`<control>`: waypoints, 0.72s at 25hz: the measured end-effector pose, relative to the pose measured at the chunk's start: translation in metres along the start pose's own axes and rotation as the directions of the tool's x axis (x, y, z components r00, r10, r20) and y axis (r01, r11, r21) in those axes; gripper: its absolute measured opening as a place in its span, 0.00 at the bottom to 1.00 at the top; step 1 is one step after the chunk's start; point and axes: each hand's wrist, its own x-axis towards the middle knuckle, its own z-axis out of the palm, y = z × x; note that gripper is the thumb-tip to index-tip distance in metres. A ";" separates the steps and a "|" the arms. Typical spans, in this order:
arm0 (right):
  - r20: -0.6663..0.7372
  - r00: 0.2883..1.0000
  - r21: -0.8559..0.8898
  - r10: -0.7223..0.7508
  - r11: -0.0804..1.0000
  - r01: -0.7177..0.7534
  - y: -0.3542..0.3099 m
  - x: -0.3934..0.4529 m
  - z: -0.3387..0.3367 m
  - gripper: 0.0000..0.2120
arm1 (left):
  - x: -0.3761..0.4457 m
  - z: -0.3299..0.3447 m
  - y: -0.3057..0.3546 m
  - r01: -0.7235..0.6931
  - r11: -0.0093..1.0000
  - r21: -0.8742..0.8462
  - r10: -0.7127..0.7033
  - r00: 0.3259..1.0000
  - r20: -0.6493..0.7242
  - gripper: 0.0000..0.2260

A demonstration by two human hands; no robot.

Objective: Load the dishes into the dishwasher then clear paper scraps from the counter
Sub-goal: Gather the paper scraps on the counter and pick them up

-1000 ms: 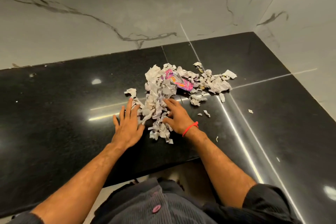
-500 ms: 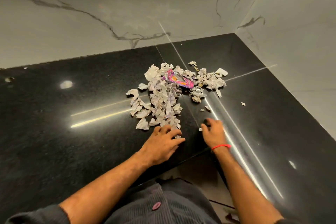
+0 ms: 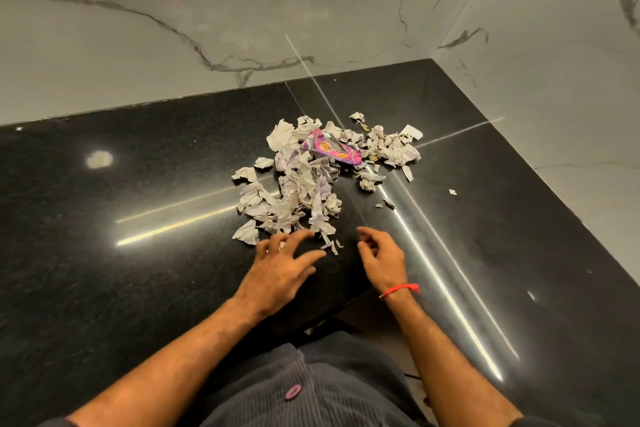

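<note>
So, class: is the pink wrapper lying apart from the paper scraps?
No: the pink wrapper lies on top of the paper scraps, near the far side of the pile.

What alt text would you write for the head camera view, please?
A person's left hand and right hand hover, fingers loosely spread, at the near edge of a pile of torn paper scraps with a pink wrapper on a black counter.
</note>
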 end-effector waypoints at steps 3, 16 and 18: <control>0.171 0.985 0.202 -0.026 0.979 -0.009 -0.008 0.009 0.012 0.14 | 0.017 0.015 0.024 -0.115 0.988 0.105 0.117 0.993 -0.009 0.18; 0.014 1.000 -0.270 0.000 0.963 0.003 0.118 0.202 -0.132 0.43 | 0.059 0.004 0.021 0.145 0.942 0.301 -0.115 0.987 -0.113 0.27; 0.105 0.994 -0.424 -0.038 0.902 0.080 0.114 0.205 -0.117 0.46 | 0.060 0.006 0.027 0.165 0.933 0.320 -0.138 0.985 -0.104 0.31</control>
